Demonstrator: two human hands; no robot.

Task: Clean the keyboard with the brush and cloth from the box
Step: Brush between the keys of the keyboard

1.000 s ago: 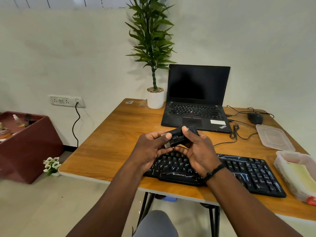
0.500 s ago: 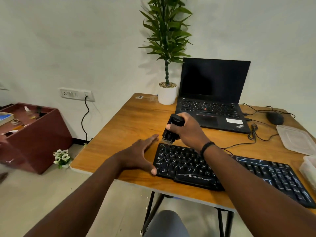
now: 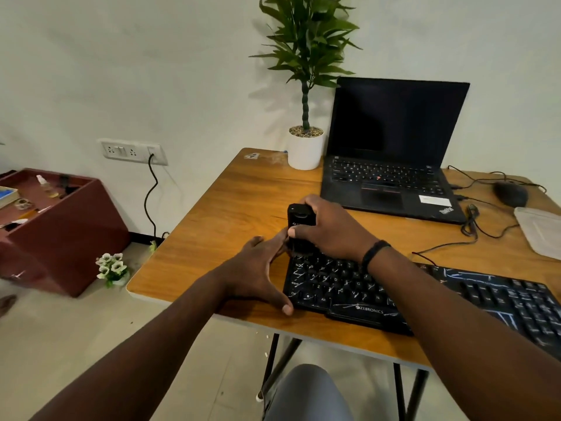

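A black keyboard (image 3: 425, 296) lies along the front edge of the wooden table (image 3: 230, 214). My right hand (image 3: 328, 229) grips a black brush (image 3: 297, 226) upright, its bristles down on the keyboard's top left corner. My left hand (image 3: 261, 268) lies flat with straight fingers against the keyboard's left end, the thumb at its front corner and the fingertips near the brush. The box and cloth are out of view; only a clear plastic lid (image 3: 540, 232) shows at the right edge.
An open black laptop (image 3: 391, 153) stands behind the keyboard, with a potted plant (image 3: 305, 147) to its left. A mouse (image 3: 511, 194) and loose cables (image 3: 473, 223) lie at the right. A dark red cabinet (image 3: 60, 226) stands on the floor at the left.
My right hand has lowered the brush onto the keyboard's top left corner. My left hand has moved up against the keyboard's left end. The camera has swung left.
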